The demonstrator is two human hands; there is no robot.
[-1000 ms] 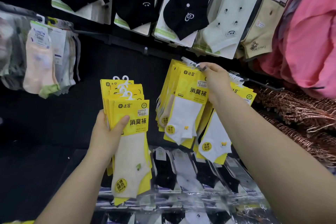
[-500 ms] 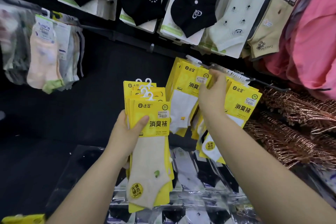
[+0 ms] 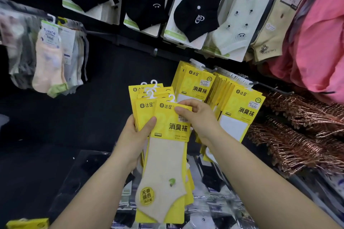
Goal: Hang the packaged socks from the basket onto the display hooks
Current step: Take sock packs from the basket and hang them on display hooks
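My left hand point(image 3: 136, 132) grips a fanned stack of yellow sock packs point(image 3: 149, 102) with white hooks on top. The front pack point(image 3: 167, 154) holds a cream sock with a small green mark. My right hand point(image 3: 199, 117) pinches the top right corner of that front pack. Behind my hands, two rows of the same yellow packs point(image 3: 242, 109) hang on display hooks point(image 3: 240, 78) that stick out from the dark wall. No basket can be made out.
Black, pale green and beige socks point(image 3: 197, 15) hang on cards above. Pastel socks in clear packs point(image 3: 50, 57) hang at left. Copper-coloured hangers point(image 3: 301, 126) pile up at right below pink cloth point(image 3: 320, 42). Clear-wrapped socks point(image 3: 210, 206) lie below.
My right hand has left the hanging packs on the hook and come back to the stack, where it now pinches the front pack. The stack in my left hand has shifted right.
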